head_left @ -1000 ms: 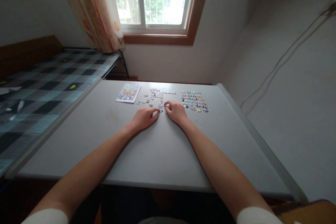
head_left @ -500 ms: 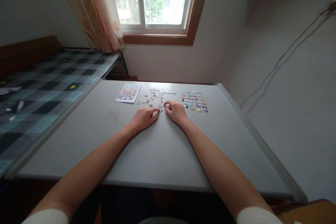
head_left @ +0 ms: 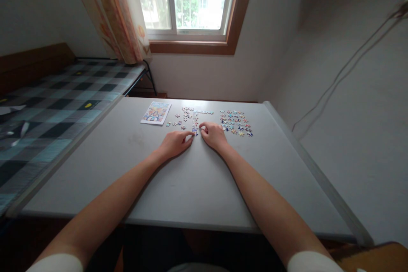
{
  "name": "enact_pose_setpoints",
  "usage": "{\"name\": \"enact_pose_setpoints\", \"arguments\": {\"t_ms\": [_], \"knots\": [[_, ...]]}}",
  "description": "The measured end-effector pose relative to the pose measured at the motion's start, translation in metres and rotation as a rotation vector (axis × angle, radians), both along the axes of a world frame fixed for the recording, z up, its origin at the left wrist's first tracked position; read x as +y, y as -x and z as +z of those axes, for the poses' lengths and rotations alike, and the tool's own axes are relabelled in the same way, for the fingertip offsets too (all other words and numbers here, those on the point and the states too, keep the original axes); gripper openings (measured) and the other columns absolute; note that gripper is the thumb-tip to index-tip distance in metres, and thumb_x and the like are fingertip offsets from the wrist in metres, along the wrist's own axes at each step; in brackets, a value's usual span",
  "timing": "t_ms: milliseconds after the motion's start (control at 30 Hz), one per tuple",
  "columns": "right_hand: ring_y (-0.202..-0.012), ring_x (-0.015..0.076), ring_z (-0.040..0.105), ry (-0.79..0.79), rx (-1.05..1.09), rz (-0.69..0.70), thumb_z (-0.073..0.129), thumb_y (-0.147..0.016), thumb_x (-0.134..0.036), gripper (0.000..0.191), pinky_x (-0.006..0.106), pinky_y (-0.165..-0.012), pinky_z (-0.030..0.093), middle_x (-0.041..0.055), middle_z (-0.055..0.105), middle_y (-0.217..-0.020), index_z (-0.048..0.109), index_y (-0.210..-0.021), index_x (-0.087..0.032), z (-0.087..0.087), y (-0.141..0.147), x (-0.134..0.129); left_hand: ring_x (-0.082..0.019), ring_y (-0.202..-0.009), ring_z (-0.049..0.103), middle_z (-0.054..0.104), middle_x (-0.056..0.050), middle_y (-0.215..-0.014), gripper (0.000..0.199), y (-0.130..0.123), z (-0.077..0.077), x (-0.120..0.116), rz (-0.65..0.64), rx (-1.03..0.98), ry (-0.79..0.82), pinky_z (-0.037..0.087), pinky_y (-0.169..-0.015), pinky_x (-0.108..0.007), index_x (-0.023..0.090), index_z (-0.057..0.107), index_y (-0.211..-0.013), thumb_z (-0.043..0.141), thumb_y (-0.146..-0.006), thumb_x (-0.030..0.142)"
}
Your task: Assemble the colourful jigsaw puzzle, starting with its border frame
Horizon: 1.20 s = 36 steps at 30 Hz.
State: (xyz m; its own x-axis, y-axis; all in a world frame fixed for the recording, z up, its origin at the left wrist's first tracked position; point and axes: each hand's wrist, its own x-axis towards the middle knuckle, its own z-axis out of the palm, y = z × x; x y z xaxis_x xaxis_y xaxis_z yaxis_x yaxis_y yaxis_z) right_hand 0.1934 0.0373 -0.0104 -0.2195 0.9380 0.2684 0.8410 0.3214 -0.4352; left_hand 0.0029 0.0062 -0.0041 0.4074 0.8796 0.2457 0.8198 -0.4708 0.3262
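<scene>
An L-shaped run of joined jigsaw pieces (head_left: 195, 120) lies on the white table, one strip going across the top and one coming down toward me. At the lower end of the downward strip, my left hand (head_left: 174, 143) has thumb and index finger together on a small bluish jigsaw piece (head_left: 194, 129). My right hand (head_left: 214, 134) rests just right of that strip. Its thumb and index finger are slightly apart with nothing visible between them, and its other fingers are curled under. Loose jigsaw pieces (head_left: 236, 121) spread beyond my right hand.
More loose pieces (head_left: 174, 124) lie left of the strip. A colourful picture sheet (head_left: 156, 113) sits at the table's back left. The table (head_left: 191, 191) has a raised right edge. A bed with a checked cover (head_left: 79, 89) stands at left, and a window is ahead.
</scene>
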Motion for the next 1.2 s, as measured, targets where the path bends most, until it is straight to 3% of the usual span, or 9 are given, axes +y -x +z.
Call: {"name": "enact_pose_setpoints", "arguments": {"t_ms": [1200], "knots": [[-0.084, 0.0186, 0.058, 0.024, -0.028, -0.017, 0.050, -0.085, -0.024, 0.024, 0.029, -0.077, 0.036, 0.0031, 0.067, -0.084, 0.068, -0.100, -0.024, 0.0042, 0.0007, -0.0024, -0.013, -0.056, 0.054, 0.062, 0.002, -0.063, 0.030, 0.0006, 0.0002, 0.0005, 0.007, 0.005, 0.029, 0.034, -0.057, -0.023, 0.029, 0.070, -0.110, 0.049, -0.090, 0.037]]}}
